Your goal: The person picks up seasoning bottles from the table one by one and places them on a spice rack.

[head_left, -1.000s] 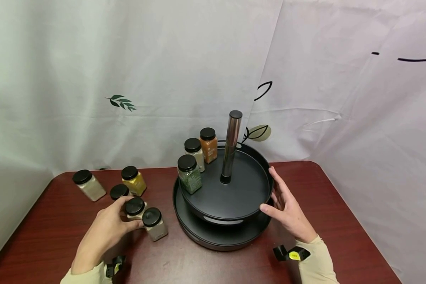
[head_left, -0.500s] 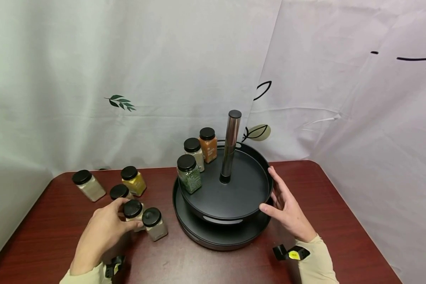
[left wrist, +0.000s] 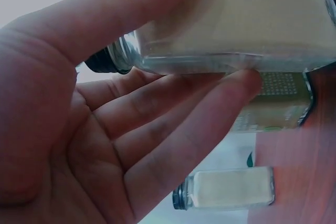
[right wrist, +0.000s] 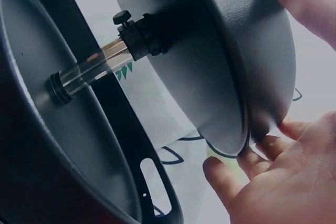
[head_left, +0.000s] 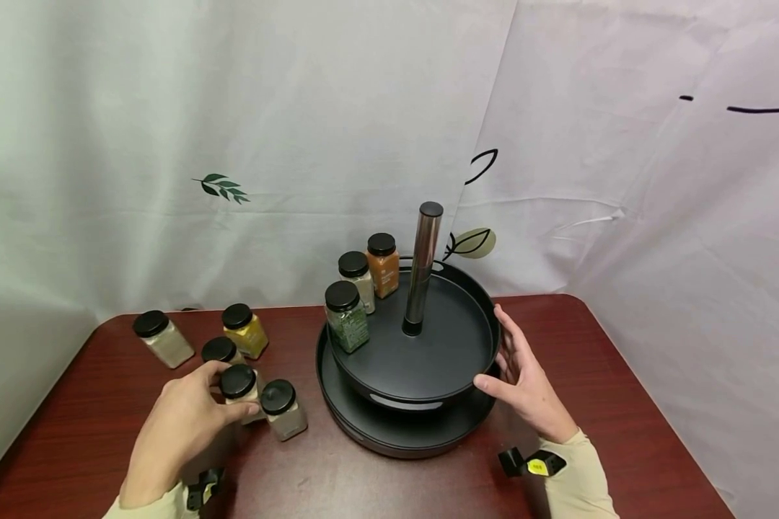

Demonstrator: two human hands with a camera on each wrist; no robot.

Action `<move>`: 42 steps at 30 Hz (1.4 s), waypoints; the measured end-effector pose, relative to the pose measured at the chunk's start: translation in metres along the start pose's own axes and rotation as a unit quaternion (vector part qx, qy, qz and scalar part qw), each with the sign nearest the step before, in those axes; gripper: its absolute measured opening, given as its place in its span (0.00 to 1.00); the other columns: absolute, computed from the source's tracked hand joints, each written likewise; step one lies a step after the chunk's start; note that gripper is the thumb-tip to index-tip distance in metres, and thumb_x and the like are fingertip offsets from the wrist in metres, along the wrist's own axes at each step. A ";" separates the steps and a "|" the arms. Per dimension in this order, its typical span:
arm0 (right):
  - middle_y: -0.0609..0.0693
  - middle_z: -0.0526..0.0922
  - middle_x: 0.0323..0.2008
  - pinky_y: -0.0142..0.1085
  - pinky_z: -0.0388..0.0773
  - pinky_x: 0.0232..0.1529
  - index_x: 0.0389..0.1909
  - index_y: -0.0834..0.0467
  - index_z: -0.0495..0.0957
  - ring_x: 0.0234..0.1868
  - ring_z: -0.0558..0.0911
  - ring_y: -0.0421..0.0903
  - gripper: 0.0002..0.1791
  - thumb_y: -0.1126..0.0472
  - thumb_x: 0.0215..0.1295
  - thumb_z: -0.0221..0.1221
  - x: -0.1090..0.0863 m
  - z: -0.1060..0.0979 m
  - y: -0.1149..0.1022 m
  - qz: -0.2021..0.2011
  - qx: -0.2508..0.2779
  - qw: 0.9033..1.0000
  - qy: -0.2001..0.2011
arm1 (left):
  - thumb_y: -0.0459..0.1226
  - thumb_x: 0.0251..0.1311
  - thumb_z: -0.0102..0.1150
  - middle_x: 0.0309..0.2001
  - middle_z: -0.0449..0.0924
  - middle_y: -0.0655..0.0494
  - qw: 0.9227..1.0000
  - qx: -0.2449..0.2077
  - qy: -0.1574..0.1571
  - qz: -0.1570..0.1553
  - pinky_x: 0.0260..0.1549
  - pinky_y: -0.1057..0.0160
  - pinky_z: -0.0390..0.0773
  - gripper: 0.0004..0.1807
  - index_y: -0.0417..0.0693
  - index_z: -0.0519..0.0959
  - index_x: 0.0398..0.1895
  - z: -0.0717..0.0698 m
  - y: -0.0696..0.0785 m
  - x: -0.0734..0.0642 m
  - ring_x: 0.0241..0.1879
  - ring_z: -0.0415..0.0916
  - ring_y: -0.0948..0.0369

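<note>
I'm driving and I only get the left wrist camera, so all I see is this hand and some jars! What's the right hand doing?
Observer: The right hand is touching the side of the upper black tray.
Operator: Ooh, are there any jars on that tray?
Observer: Yes, three stand along its edge: a green jar, a pale jar and an orange jar.
Operator: Is it just floating up there, or what?
Observer: No, the right wrist view shows a shiny post between it and the lower black tray.
</note>
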State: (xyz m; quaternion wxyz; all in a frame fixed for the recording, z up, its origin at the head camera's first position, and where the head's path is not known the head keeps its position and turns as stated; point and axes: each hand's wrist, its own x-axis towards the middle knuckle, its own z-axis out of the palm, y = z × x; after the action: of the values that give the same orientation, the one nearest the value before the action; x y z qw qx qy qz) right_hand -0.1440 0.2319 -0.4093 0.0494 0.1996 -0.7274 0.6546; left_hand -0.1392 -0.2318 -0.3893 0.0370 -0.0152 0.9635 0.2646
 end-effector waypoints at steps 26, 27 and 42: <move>0.57 0.43 0.80 0.26 0.56 0.70 0.81 0.56 0.42 0.79 0.47 0.50 0.42 0.75 0.73 0.49 0.000 -0.005 -0.003 0.004 0.035 0.999 -0.019 | 0.55 0.38 0.82 0.18 0.80 0.61 0.960 -0.030 0.277 0.028 0.19 0.65 0.65 0.34 0.52 0.84 0.51 -0.021 0.041 -0.035 0.20 0.68 0.61; 0.57 0.42 0.80 0.25 0.56 0.70 0.81 0.56 0.41 0.79 0.47 0.50 0.42 0.75 0.73 0.50 0.000 -0.005 -0.003 0.005 0.035 0.999 -0.019 | 0.54 0.38 0.83 0.17 0.79 0.61 0.958 -0.033 0.284 0.027 0.19 0.66 0.64 0.34 0.53 0.85 0.51 -0.020 0.043 -0.036 0.19 0.67 0.61; 0.55 0.41 0.81 0.23 0.56 0.69 0.81 0.55 0.40 0.80 0.45 0.49 0.45 0.75 0.71 0.53 -0.001 -0.005 -0.004 0.024 0.033 0.999 -0.016 | 0.47 0.34 0.86 0.28 0.87 0.55 0.932 -0.091 0.346 0.055 0.27 0.71 0.67 0.32 0.58 0.86 0.50 -0.009 0.068 -0.037 0.24 0.75 0.77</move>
State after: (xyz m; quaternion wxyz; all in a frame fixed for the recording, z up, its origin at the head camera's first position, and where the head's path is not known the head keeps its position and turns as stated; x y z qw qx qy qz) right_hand -0.1432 0.2370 -0.4053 0.0152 0.1938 -0.7110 0.6758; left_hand -0.1067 -0.1774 -0.3441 -0.3148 -0.0561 0.8876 0.3314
